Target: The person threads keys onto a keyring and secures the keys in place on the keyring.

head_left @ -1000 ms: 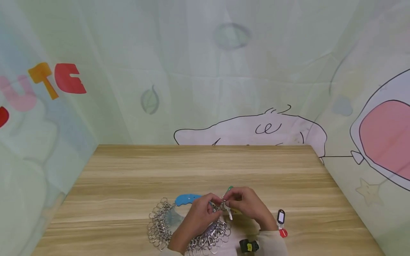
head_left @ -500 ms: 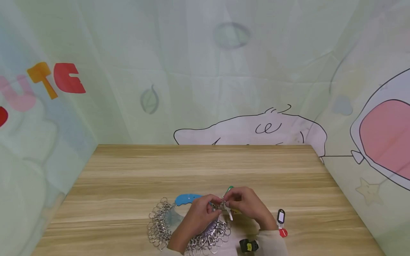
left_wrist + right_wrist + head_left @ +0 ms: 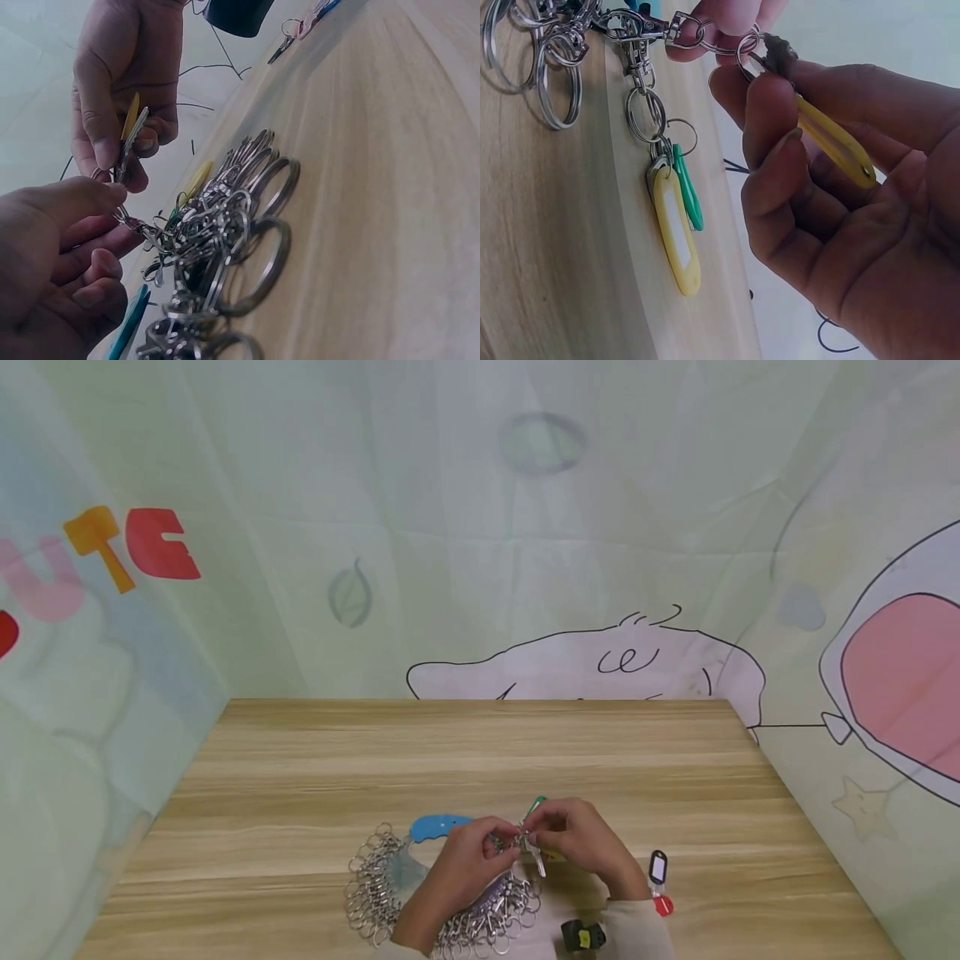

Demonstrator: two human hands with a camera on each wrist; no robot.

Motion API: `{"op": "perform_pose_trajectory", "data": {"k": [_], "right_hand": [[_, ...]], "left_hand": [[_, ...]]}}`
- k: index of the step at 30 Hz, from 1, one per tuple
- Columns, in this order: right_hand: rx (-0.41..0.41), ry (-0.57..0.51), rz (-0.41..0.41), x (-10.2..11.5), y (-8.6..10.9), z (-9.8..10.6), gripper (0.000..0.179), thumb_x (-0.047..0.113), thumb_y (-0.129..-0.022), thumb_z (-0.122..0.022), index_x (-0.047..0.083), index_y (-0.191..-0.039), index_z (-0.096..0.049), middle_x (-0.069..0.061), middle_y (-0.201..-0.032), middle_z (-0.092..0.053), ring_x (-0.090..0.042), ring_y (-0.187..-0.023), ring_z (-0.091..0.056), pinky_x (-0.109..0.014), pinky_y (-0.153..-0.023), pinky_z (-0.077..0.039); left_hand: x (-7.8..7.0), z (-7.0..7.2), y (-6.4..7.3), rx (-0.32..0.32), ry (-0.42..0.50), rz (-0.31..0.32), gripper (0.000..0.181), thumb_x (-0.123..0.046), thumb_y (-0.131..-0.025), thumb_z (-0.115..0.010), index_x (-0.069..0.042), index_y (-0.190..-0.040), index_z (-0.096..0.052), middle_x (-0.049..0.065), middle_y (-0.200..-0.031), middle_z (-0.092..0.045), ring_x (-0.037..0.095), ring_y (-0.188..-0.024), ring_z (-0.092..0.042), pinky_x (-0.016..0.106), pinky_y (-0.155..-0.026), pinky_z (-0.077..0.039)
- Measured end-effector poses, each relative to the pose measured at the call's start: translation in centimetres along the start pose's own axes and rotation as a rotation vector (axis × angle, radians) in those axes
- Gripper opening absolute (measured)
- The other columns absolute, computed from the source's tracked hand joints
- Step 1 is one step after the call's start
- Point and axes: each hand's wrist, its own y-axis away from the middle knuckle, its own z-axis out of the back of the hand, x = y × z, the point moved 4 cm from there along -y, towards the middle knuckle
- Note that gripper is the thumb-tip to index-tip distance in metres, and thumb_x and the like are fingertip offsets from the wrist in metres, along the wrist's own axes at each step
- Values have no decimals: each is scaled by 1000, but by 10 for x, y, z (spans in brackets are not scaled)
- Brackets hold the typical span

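Observation:
A large key holder with a blue handle (image 3: 438, 827) and many metal clasps and split rings (image 3: 367, 897) around its rim lies on the table. My left hand (image 3: 467, 864) pinches a split ring (image 3: 718, 46) hanging from one clasp (image 3: 634, 28). Opposite it, my right hand (image 3: 585, 837) pinches a small key ring carrying a silver key (image 3: 537, 860) and a yellow key tag (image 3: 838, 146). The two rings meet between the fingertips; whether they are linked is unclear. From a neighbouring clasp hang another yellow tag (image 3: 676, 240) and a green tag (image 3: 688, 191).
Right of my right forearm lie a black-framed tag (image 3: 657, 867) and a red tag (image 3: 663, 906). A black object with a yellow patch (image 3: 582, 936) sits beside the right sleeve. A printed cloth (image 3: 450, 527) surrounds the wooden table (image 3: 300, 760).
Both hands keep almost the same place and grip. Only slight finger shifts show, and the dangling key has barely moved.

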Motion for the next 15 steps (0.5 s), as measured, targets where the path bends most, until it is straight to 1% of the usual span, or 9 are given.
{"op": "perform_pose_trajectory", "data": {"k": [4, 11, 15], "right_hand": [[-1, -6, 4, 1, 0, 0, 13, -5, -87, -70, 6, -92, -74, -2, -83, -69, -17, -77, -65, -31, -68, -54], [-1, -9, 6, 2, 0, 0, 13, -5, -87, -70, 6, -93, -74, 0, -83, -69, -17, -77, -65, -31, -68, -54], [-1, -5, 2, 2, 1, 0, 13, -5, -87, -70, 7, -92, -74, 0, -83, -69, -17, -78, -66, -31, -69, -54]], "left_hand": [[0, 0, 0, 5, -2, 6, 21, -20, -91, -76, -10, -109, -72, -9, -89, -66, 5, -57, -49, 23, -50, -42], [1, 0, 0, -2, 13, 11, 21, -23, -92, -75, -9, -107, -72, -9, -84, -64, 6, -58, -50, 23, -50, -42], [2, -2, 0, 2, 5, 28, 23, -27, -92, -74, -10, -106, -73, -10, -83, -64, 7, -60, -51, 23, -52, -44]]}}
